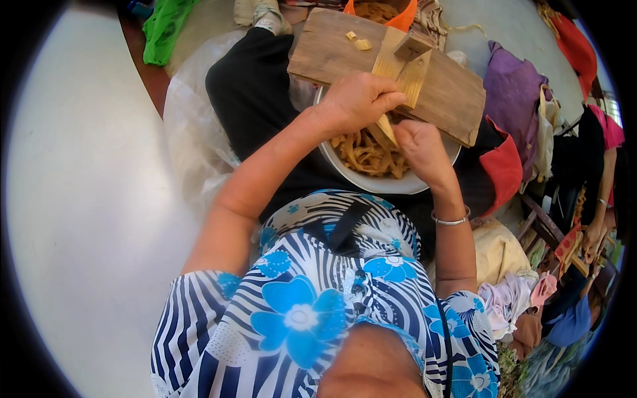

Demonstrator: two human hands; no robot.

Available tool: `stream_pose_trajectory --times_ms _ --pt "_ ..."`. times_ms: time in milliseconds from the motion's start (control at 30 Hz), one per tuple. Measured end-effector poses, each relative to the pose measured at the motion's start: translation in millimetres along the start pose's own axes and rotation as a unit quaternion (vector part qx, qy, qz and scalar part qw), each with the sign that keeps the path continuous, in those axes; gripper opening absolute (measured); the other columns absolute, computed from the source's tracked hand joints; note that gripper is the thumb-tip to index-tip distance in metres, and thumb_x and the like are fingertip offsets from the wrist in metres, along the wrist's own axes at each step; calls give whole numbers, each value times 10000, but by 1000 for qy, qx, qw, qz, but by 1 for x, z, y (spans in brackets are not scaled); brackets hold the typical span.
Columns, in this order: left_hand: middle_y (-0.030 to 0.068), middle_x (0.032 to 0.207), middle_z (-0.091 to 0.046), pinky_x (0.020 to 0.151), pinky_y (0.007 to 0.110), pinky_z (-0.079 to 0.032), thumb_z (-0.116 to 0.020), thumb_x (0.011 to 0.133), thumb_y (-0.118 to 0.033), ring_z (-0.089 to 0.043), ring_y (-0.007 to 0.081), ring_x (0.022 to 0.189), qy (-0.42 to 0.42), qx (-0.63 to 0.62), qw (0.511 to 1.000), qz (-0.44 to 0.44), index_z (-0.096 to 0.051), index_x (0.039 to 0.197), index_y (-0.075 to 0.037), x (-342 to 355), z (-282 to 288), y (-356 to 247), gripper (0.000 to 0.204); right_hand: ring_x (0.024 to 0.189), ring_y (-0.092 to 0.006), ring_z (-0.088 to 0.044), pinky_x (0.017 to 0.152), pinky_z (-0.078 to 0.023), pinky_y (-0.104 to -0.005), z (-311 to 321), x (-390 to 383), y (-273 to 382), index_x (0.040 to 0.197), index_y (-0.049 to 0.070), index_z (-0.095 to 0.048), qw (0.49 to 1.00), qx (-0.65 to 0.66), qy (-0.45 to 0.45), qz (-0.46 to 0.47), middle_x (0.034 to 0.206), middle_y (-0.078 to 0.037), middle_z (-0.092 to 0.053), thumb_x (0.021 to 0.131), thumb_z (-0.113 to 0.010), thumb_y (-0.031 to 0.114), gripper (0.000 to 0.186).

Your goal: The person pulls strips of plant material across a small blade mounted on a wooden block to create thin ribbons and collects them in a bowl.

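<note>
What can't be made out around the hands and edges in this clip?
Head view: palm sides of the left hand and right hand, hidden by the hands themselves.
Head view: far rim of the white basin, covered by the wooden board.
Head view: back of the orange container, cut off by the top edge.
Head view: co-worker's hand, grip too small to read.

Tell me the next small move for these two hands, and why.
Probably ease the tan strip toward the right hand while the left hand steadies it: it appears to run between the two hands, by the near edge of the wooden board and above the white basin, where brown strips lie.
</note>
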State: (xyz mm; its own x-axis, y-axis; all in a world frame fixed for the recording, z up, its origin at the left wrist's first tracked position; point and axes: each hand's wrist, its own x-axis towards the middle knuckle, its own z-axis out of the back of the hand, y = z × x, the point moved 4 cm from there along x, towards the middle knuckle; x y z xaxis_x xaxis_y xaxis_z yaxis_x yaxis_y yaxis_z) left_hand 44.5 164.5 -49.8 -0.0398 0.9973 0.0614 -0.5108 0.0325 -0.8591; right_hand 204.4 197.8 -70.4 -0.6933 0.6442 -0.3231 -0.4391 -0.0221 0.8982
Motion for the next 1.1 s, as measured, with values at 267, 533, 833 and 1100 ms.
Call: stream_pose_trajectory --times_ms 267,533,833,1100 --pt "16 742 -563 602 223 -417 -562 887 -202 -501 79 683 92 -439 885 122 -609 951 4 -16 -31 -10 222 550 -66 -494 561 -426 -217 -5 -22 37 1103 -19 -636 912 385 -65 126 628 -4 -560 943 -566 223 298" --pt "-35 817 -549 566 180 -390 -567 907 -109 -486 35 692 63 -513 844 145 -574 1131 -13 -26 -64 -6 244 721 -87 -584 654 -476 -234 10 -11 17 1133 80 -653 933 -116 -309 141 811 -47 -661 907 -586 130 241" --pt "91 832 -615 586 364 -469 -540 786 -29 -591 286 677 -62 136 985 -88 -627 1010 -73 -38 -49 -3 244 568 -172 -527 541 -429 -297 -5 -11 -44 806 44 -650 983 60 -173 16 731 -65 -656 916 -574 210 213" --pt "136 953 -617 758 357 -487 -581 782 -95 -600 352 870 -89 -44 990 -105 -621 1046 -45 -43 -52 -9 272 971 -143 -568 814 -460 -254 -27 -19 -38 947 -55 -654 852 522 -12 -36 1078 -59 -590 912 -588 136 206"
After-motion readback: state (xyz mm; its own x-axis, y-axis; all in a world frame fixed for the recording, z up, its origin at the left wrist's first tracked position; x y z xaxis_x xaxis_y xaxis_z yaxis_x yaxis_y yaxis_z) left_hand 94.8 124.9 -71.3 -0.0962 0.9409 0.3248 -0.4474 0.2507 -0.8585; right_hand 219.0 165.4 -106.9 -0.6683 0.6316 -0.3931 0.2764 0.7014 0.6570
